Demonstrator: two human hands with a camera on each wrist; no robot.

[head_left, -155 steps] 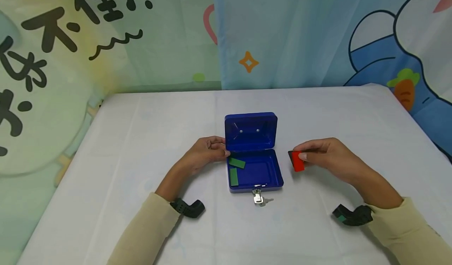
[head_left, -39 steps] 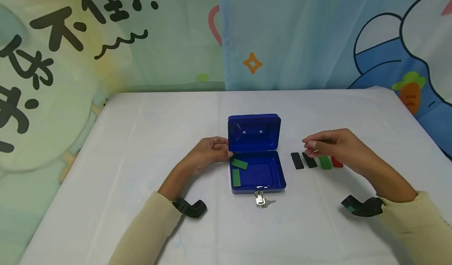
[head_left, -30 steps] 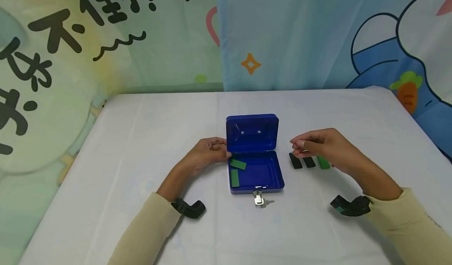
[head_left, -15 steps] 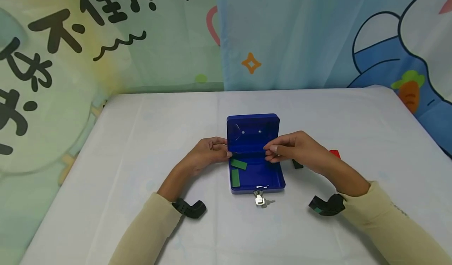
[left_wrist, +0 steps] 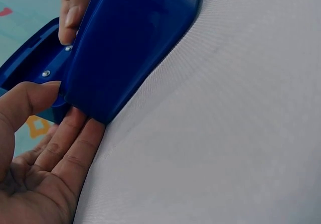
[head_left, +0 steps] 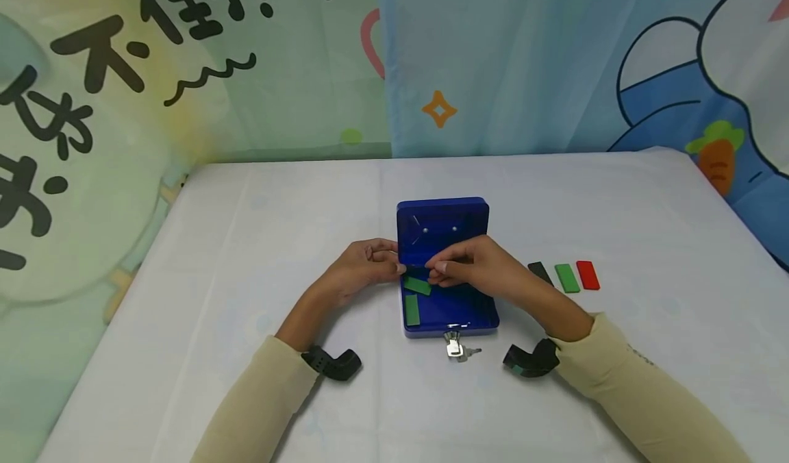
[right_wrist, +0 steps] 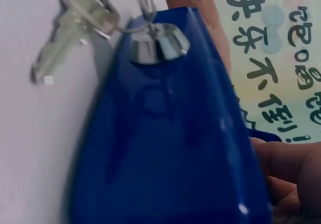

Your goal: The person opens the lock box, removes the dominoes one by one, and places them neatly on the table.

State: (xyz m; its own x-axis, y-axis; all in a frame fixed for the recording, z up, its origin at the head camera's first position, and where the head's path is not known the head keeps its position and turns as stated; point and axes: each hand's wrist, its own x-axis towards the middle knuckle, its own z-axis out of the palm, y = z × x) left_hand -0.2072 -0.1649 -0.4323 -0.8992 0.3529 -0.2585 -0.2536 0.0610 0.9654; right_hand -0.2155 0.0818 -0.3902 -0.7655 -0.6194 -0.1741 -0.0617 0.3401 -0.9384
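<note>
A blue metal cash box (head_left: 464,316) stands with its lid (head_left: 439,218) raised. My left hand (head_left: 351,270) grips its back left corner; in the left wrist view the thumb lies at the rim and the fingers at the outer wall. Inside lie two flat green blocks, one along the left wall (head_left: 411,310) and one slanted (head_left: 418,285). Over the box is my right hand (head_left: 474,266), fingertips close together beside the slanted green block. Nothing shows between them; whether they touch the block is unclear. In the right wrist view, the box's front wall (right_wrist: 160,158) hides most of that hand.
Right of the box, a black block (head_left: 540,272), a green block (head_left: 567,278) and a red block (head_left: 587,275) lie in a row, partly behind my right forearm. A key (head_left: 472,352) hangs from the box's front lock (head_left: 453,344). A printed curtain (head_left: 505,66) backs the table.
Earlier my right hand held red and dark blocks; these now lie in the row. Since then that hand has moved left, empty, to over the box. My left hand has stayed at the corner.
</note>
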